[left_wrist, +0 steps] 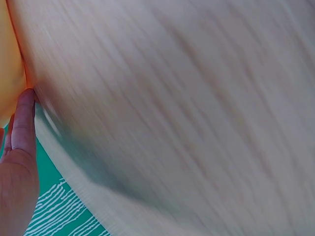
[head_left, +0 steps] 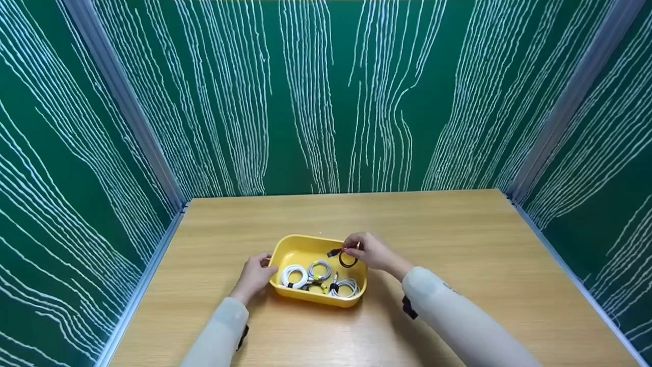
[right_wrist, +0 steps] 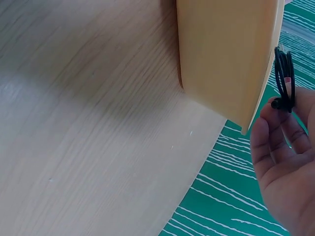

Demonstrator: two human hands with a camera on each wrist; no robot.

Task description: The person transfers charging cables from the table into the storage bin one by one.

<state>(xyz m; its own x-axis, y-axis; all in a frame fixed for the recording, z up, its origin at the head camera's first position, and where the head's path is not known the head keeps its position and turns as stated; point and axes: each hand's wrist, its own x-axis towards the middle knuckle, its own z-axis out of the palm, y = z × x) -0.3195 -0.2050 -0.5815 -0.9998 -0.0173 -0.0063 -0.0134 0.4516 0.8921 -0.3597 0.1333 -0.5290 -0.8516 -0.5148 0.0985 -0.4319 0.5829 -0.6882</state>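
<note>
A yellow plastic bin [head_left: 300,244] sits on the wooden table with several coiled cables inside. My left hand [head_left: 257,275] grips the bin's left wall, thumb over the rim; in the left wrist view its fingers [left_wrist: 23,125] lie against the outside. Above the bin's right end, my right hand [head_left: 371,251] pinches a coiled black cable [head_left: 348,264] with a dark plug hanging to the left. That black cable [right_wrist: 284,78] shows beside the bin's rim in the right wrist view. In the bin lie a white cable coil [head_left: 294,277], a grey one [head_left: 319,270] and a whitish one [head_left: 346,288].
Something small, dark and yellow [head_left: 316,287], partly hidden, lies between the coils. The light wooden table [head_left: 438,224] extends around the bin. Green walls with white wavy lines [head_left: 310,102] rise behind and at both sides, with grey posts [head_left: 127,102] at the corners.
</note>
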